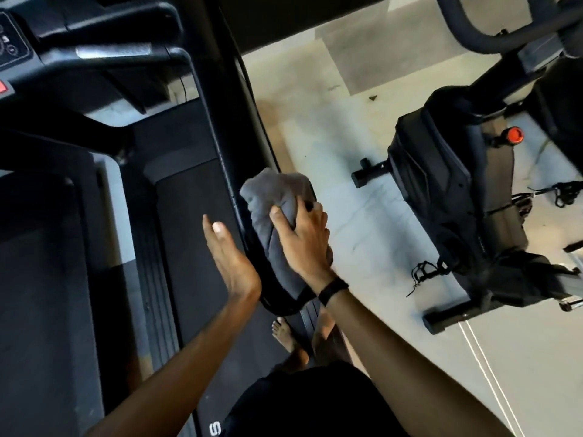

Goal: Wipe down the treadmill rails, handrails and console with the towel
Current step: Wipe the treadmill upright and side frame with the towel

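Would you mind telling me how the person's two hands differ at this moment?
The right hand grips the grey towel with curled fingers, pressing it on the black handrail; the left hand holds nothing, fingers straight. The right wrist wears a dark band; the left wrist is bare. Both are bare and reach forward near the handrail's end.

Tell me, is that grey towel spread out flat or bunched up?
Bunched up. The grey towel is wadded into folds over the black handrail, gripped by the right hand.
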Motion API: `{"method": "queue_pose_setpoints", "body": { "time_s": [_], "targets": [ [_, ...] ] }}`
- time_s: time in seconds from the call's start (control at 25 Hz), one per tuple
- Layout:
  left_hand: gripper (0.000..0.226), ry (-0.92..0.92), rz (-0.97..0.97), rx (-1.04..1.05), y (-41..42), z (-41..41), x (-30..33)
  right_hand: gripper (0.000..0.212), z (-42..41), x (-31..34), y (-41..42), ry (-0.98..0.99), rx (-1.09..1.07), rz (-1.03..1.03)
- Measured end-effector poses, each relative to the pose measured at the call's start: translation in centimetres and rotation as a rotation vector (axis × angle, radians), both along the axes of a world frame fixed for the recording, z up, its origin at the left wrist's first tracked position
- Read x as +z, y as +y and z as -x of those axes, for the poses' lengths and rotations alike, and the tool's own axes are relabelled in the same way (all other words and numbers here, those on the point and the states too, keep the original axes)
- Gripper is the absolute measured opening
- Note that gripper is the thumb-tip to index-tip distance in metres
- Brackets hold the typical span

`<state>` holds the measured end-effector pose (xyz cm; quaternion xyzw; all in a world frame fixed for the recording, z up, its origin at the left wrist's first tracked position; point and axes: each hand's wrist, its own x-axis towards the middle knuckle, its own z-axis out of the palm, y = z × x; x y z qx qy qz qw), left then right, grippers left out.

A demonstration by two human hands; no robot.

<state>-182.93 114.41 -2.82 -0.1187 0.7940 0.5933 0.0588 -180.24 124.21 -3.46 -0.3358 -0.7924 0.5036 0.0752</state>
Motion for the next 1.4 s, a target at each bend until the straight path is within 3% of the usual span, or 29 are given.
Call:
{"method": "queue_pose_setpoints", "body": {
  "time_s": [0.12, 0.2, 0.32, 0.4, 0.48, 0.6, 0.76, 0.84, 0.96, 1.04, 1.12, 1.28, 1.36, 1.4],
  "targets": [
    [0.059, 0.033, -0.034, -0.05, 0.0, 0.0, 0.5, 0.068, -0.2, -5.3, 2.4, -0.045, -0.161, 0.336],
    [0.058, 0.043, -0.055, -0.084, 0.0, 0.0, 1.1, 0.071, -2.8, -4.7, 1.2, -0.13, -0.253, 0.384],
    [0.059, 0.052, -0.067, -0.088, 0.0, 0.8, 1.3, 0.062, -5.9, 0.0, -1.7, -0.234, -0.16, 0.175],
    [0.057, 0.053, -0.054, -0.064, 0.1, 1.7, 1.2, 0.05, -4.8, 3.1, -3.8, -0.162, -0.068, -0.15],
    [0.057, 0.027, -0.058, -0.057, 0.4, 2.2, 1.3, 0.051, -1.1, 4.0, -2.7, -0.077, -0.032, -0.273],
    [0.06, 0.028, -0.113, -0.071, 0.7, 2.4, 1.9, 0.052, 3.1, -1.0, 1.7, -0.083, -0.03, 0.093],
    [0.071, -0.004, -0.125, -0.055, 0.1, 3.7, 1.9, 0.063, -0.1, -3.7, 2.9, -0.234, -0.18, 0.49],
    [0.071, -0.01, -0.122, -0.032, -0.1, 4.4, 1.9, 0.071, -2.8, -2.0, 0.8, -0.312, -0.214, 0.34],
    [0.061, -0.016, -0.1, -0.021, -0.4, 5.4, 1.7, 0.052, -1.7, 3.3, -3.0, -0.172, -0.097, -0.25],
    [0.057, -0.029, -0.09, -0.029, -0.5, 6.2, 1.8, 0.049, 2.4, 4.6, -3.0, -0.119, -0.027, -0.411],
    [0.054, -0.028, -0.107, -0.046, -0.3, 7.1, 2.1, 0.05, 7.0, 2.7, -0.2, -0.144, -0.004, -0.232],
    [0.057, -0.023, -0.172, -0.1, -0.1, 9.0, 2.7, 0.055, 8.4, -1.3, 4.7, -0.127, -0.168, 0.408],
    [0.064, 0.002, -0.167, -0.126, 0.0, 9.9, 2.3, 0.058, 5.5, -1.5, 3.7, -0.162, -0.242, 0.463],
    [0.063, -0.003, -0.163, -0.141, 0.1, 10.4, 2.1, 0.063, 4.1, -1.1, 2.7, -0.209, -0.251, 0.37]
  ]
}}
